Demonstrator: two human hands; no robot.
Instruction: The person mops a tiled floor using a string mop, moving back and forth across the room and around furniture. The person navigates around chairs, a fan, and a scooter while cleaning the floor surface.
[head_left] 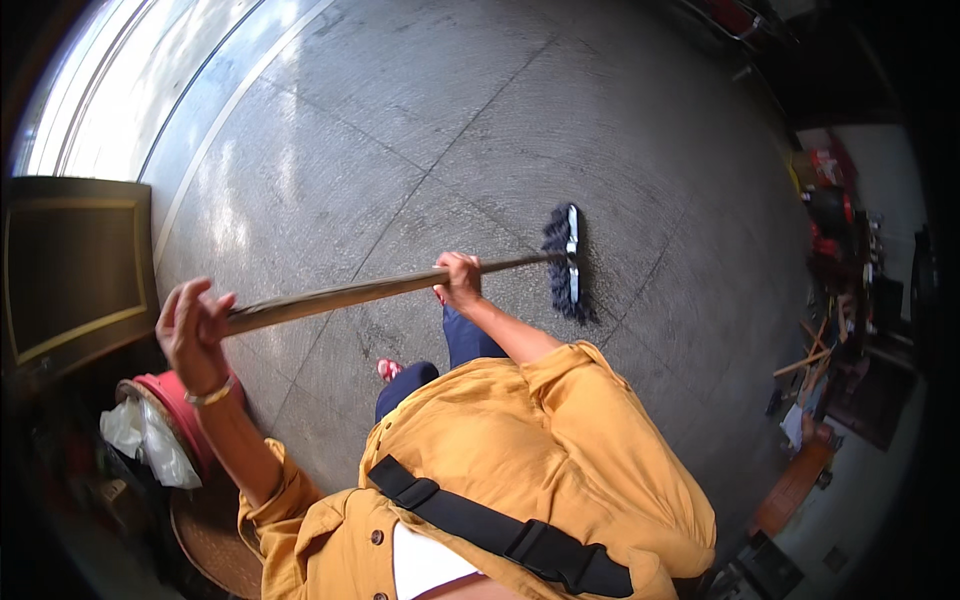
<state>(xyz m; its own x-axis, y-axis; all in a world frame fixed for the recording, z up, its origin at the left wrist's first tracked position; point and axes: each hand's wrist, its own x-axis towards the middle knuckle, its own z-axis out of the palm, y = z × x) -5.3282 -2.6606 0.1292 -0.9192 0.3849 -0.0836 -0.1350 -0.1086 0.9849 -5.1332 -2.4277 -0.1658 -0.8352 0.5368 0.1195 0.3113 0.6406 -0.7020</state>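
A dust mop lies slantwise across the view, its long wooden handle (350, 294) running from my left hand to the dark fringed head (570, 262). The head rests on the floor at right of centre, with a pale metal frame along it. My right hand (460, 280) is closed around the handle partway down. At the handle's upper end is my left hand (195, 335), loosely curled against it with some fingers raised and slightly blurred; a bracelet circles that wrist.
Grey jointed floor (420, 110) spreads around the mop. A dark framed panel (75, 270) stands at left, near a red drum (175, 405) with plastic bags. Clutter and wooden sticks (815, 350) line the right side. My shoe (388, 369) shows below the handle.
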